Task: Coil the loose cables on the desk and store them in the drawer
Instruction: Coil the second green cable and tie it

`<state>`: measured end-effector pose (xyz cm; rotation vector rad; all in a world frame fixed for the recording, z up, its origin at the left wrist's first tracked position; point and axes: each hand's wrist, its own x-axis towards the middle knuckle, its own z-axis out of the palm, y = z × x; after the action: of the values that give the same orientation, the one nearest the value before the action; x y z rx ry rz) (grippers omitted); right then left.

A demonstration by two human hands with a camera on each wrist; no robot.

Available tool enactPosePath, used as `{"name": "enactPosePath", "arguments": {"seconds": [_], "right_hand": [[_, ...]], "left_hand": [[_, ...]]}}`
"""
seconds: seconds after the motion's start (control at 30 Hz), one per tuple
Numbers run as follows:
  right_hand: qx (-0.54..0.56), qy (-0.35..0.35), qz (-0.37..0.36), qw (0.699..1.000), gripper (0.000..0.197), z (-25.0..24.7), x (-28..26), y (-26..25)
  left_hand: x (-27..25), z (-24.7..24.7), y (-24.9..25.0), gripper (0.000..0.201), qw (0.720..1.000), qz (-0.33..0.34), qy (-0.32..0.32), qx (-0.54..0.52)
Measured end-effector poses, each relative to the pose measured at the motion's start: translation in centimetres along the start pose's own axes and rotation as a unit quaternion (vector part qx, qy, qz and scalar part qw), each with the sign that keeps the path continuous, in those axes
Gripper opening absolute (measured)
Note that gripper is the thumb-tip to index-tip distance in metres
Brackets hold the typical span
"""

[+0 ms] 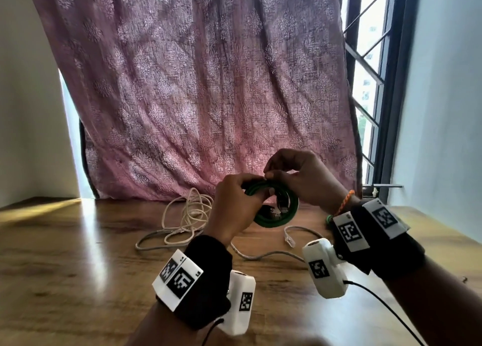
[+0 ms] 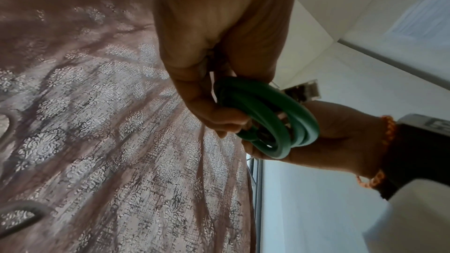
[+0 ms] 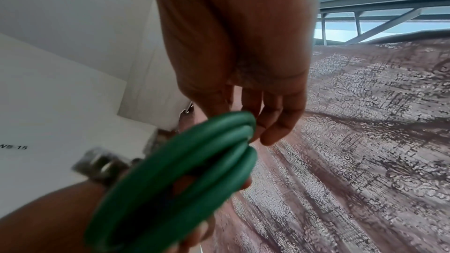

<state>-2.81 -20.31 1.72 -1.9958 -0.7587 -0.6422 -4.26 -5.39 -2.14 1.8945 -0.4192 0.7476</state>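
A green cable (image 1: 276, 216) wound into a tight coil of several loops is held above the wooden desk (image 1: 78, 254), between both hands. My left hand (image 1: 234, 204) grips the coil's left side, fingers curled round the loops (image 2: 265, 114). My right hand (image 1: 294, 178) pinches the coil's top from the right, fingertips (image 3: 270, 132) on the green loops (image 3: 185, 170). Clear plug ends show inside the ring. A cream cable (image 1: 189, 212) lies loose in loops behind the left hand. A grey cable (image 1: 263, 254) with a clear plug (image 1: 289, 238) trails across the desk under the hands.
A pink patterned curtain (image 1: 203, 90) hangs right behind the desk. A barred window (image 1: 370, 84) stands at the right, with white walls on both sides. No drawer is in view. Bare desk surface lies at the left and in front.
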Motion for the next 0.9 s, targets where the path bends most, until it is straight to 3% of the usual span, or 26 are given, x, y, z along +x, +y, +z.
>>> {"name": "enactPosePath", "arguments": {"seconds": [0.27, 0.37, 0.7, 0.9], "right_hand": [[-0.029, 0.065, -0.103, 0.992, 0.029, 2.5, -1.1, -0.3], [-0.033, 0.070, -0.124, 0.989, 0.027, 2.3, -1.3, -0.4], [0.054, 0.008, -0.033, 0.998, 0.017, -0.2, -0.1, -1.7], [0.131, 0.053, 0.009, 0.990, 0.021, -0.1, -0.2, -1.3]], "left_hand": [[0.4, -1.2, -0.1, 0.017, 0.999, -0.027, 0.001, -0.037], [0.5, -1.4, 0.1, 0.016, 0.998, -0.033, 0.000, -0.047], [0.9, -2.4, 0.4, 0.019, 0.996, -0.040, -0.001, -0.078], [0.7, -2.0, 0.5, 0.020, 0.997, -0.035, 0.013, -0.070]]}}
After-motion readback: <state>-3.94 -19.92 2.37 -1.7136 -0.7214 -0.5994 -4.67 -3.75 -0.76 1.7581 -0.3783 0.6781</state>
